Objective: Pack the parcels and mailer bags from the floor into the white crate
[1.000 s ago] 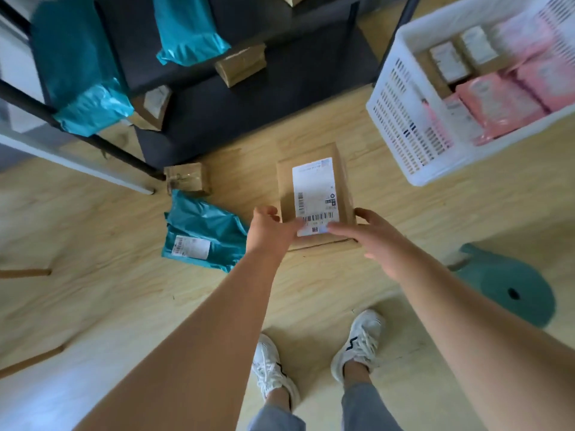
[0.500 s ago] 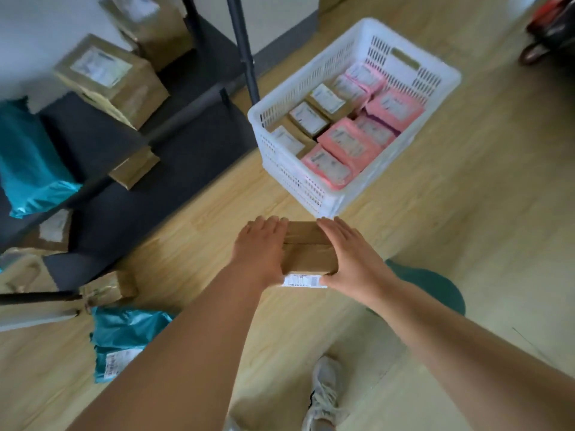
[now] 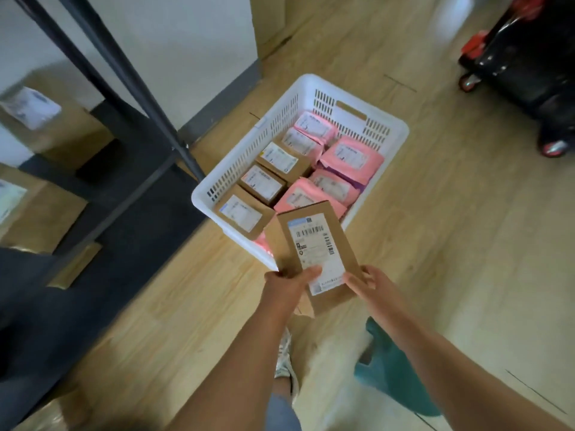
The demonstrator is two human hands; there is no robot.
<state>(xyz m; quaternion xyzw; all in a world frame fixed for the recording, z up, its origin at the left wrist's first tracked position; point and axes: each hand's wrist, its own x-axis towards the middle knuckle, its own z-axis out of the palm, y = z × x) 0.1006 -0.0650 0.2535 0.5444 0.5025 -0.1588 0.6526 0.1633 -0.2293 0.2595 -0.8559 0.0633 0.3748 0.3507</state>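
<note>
Wooden floor (image 3: 451, 244), left hand (image 3: 286, 286) and right hand (image 3: 368, 284) gripping parcel (image 3: 314, 244) at near end, long axis toward white crate (image 3: 249, 161)

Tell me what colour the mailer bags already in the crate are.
Pink; the mailer bags show best in the head view.

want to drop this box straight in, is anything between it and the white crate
Nothing visible blocks it. The cardboard box, held in the left hand and right hand, is at the near rim of the white crate. Inside, small boxes and pink mailer bags cover the bottom, so it would land on them.
</note>
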